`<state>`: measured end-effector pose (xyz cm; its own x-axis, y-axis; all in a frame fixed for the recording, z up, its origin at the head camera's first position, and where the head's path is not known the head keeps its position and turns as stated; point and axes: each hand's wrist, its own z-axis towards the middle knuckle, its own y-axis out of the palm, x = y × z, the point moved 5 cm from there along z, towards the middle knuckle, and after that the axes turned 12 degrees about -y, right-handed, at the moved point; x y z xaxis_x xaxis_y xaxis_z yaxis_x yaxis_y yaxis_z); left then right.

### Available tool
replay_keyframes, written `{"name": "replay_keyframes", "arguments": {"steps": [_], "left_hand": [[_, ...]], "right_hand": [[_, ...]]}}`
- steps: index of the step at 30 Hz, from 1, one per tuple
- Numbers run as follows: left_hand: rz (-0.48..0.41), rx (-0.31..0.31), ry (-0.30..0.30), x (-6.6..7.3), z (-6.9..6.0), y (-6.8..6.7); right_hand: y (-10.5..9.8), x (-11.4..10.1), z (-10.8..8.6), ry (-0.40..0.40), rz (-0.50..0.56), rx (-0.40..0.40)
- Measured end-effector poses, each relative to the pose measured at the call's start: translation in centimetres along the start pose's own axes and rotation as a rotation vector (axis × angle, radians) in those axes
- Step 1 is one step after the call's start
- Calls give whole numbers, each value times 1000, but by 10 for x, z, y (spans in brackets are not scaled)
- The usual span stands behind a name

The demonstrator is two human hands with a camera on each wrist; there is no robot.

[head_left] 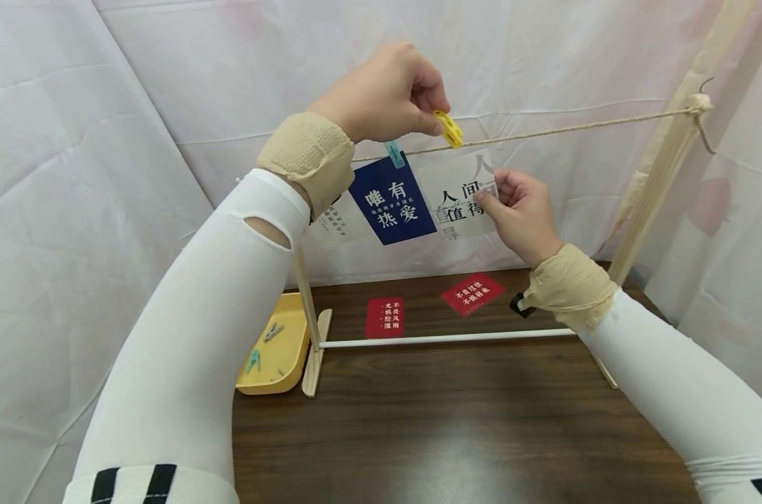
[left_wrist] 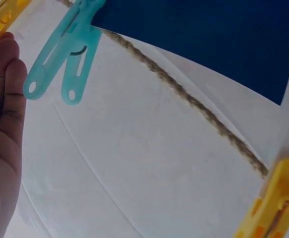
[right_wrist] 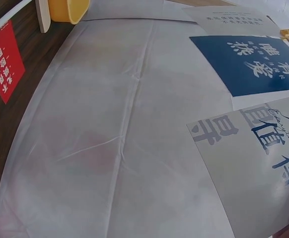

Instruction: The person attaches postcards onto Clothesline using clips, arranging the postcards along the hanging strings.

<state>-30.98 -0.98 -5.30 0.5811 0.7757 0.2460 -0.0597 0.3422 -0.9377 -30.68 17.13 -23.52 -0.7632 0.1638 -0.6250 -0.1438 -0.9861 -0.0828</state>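
Note:
My left hand (head_left: 387, 91) pinches a yellow clothespin (head_left: 449, 129) between thumb and fingers. The clothespin's lower end is at the rope (head_left: 576, 129), over the top edge of a white card with dark lettering (head_left: 433, 175); whether it bites the card cannot be told. My right hand (head_left: 526, 213) holds that card by its right side, thumb in front. Left of it, a blue card (head_left: 381, 185) hangs tilted from the rope by a teal clothespin (left_wrist: 77, 49). Another yellow clothespin (left_wrist: 278, 203) is farther along the rope, near a white card (right_wrist: 234, 20) partly hidden behind my left arm.
Two red cards (head_left: 384, 318) (head_left: 472, 293) lie on the dark wooden table (head_left: 450, 413). A yellow tray (head_left: 286, 350) with several clothespins stands left of the wooden frame (head_left: 655, 161). A white bar (head_left: 450, 339) runs low across it. White cloth (head_left: 545, 56) hangs behind.

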Motion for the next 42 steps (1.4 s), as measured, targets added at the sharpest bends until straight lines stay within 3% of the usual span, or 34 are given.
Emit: {"name": "replay_keyframes", "arguments": {"steps": [15,24,42], "left_hand": [[119,-36,-41,14,13,4],[162,-65,-19,20,20,6],[215,-66,-24,22,27,10]], "right_hand": [[2,-2,3,-3,21,10],[4,-2,4,10,21,9],[6,-2,11,32,5,-8]]}}
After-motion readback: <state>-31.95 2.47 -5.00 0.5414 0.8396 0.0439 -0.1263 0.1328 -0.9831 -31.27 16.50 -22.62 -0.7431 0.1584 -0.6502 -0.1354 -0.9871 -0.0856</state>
